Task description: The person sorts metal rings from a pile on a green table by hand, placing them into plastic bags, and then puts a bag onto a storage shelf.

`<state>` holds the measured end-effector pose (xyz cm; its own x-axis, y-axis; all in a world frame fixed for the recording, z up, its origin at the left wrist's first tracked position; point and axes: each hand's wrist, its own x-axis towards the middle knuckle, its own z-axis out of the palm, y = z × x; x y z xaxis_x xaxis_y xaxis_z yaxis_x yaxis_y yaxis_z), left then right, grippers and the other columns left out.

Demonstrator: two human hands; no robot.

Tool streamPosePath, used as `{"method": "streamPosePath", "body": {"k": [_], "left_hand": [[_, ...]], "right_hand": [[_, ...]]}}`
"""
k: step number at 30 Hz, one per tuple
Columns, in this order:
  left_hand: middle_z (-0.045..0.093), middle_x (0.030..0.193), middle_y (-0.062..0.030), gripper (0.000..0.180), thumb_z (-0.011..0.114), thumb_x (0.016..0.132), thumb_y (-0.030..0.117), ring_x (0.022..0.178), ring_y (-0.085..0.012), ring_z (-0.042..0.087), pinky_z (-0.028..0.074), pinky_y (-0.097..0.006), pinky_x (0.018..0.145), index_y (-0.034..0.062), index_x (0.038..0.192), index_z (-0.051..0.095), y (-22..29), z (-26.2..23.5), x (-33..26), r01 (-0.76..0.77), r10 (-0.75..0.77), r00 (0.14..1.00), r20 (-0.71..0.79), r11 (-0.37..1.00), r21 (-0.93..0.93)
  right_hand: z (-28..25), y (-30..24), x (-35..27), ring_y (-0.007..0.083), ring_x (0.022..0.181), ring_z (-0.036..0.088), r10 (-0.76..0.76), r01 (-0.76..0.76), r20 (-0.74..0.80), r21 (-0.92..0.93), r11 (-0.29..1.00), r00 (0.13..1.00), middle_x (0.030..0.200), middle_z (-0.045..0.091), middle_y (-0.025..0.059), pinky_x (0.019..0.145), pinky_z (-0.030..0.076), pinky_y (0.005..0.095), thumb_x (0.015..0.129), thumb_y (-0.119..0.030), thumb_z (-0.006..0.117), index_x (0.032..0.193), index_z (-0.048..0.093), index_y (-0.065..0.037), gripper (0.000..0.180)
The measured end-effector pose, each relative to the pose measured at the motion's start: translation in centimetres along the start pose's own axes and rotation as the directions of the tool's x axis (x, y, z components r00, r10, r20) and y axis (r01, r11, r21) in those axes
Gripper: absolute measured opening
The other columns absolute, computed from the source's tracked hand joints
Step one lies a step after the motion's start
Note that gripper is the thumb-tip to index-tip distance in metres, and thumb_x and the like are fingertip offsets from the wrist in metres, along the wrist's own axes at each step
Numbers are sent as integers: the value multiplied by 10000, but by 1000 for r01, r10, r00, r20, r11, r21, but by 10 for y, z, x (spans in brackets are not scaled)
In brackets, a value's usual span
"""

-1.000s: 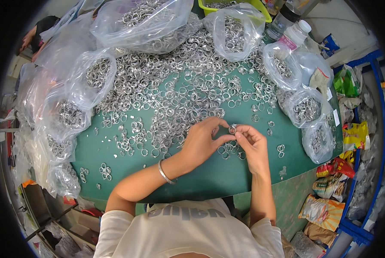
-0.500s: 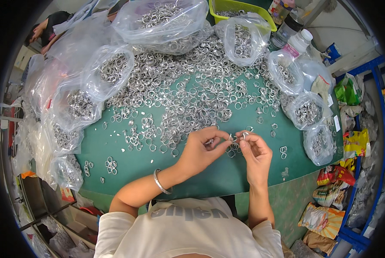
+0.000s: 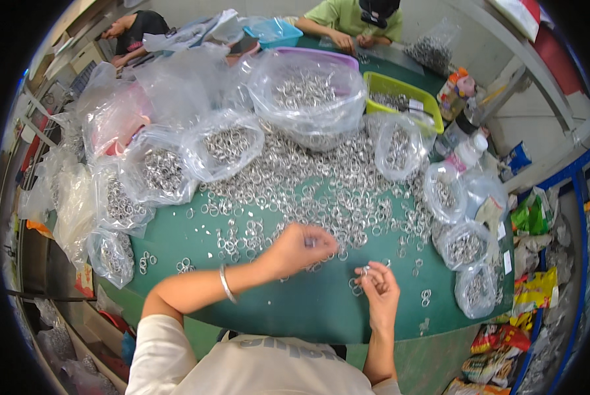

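My left hand (image 3: 294,251), with a silver bangle (image 3: 226,284) at its wrist, is over the near edge of the ring pile. Its fingers are curled and blurred by motion, with a bit of silver metal showing inside them, like the rings held there a moment ago. To its right, my right hand (image 3: 380,289) pinches a small silver metal ring (image 3: 365,270) between thumb and finger. Other rings (image 3: 355,287) lie on the green table (image 3: 321,296) beside that hand. The large heap of loose silver rings (image 3: 308,191) spreads beyond both hands.
Clear plastic bags of rings curve around the heap, among them a large bag (image 3: 301,112) at the back and a bag (image 3: 466,247) at right. A green bin (image 3: 433,108) and white bottle (image 3: 469,151) stand behind. Two people work farther off. A blue rack (image 3: 581,263) stands right.
The view has shifted, showing more of the far side. My hands, close together before, are now apart; the left has moved away from the right toward the heap.
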<state>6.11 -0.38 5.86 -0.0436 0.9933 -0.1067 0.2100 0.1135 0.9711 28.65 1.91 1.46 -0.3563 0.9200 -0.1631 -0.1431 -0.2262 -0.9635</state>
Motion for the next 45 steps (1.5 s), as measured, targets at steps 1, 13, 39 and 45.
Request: {"method": "streamPosePath", "body": {"k": [1,13,39,45], "left_hand": [[685,854,-52,137,674,818,128,759,-73,592,480,-236,694,13,890,695,21,-19,18,-26,33,998,-50,992,125],[621,859,-59,257,605,817,125,812,-101,535,440,-267,778,-35,1016,639,95,-100,152,-437,607,696,-383,782,445],[598,804,-146,464,674,798,180,627,-339,582,462,-425,545,70,1206,482,-51,103,-47,-165,126,986,110,837,521],[614,896,-176,546,679,793,283,700,-398,597,471,-468,573,61,1229,436,-55,121,-22,-169,122,985,119,774,610]], "right_hand": [[-2,4,1,143,819,609,-2,2,4,-23,1000,1000,998,647,134,766,480,259,858,36,567,1121,529,41,266],[-6,8,12,81,789,560,-21,15,-47,-127,992,999,897,614,41,713,451,209,833,46,606,1106,595,22,275],[-53,7,-42,329,937,504,-438,199,-15,-876,439,899,1025,541,143,801,428,382,695,-41,721,1038,598,2,367],[-60,13,-47,311,962,526,-149,220,164,-795,566,975,1018,559,134,832,429,368,697,-7,702,1007,612,3,323]]}}
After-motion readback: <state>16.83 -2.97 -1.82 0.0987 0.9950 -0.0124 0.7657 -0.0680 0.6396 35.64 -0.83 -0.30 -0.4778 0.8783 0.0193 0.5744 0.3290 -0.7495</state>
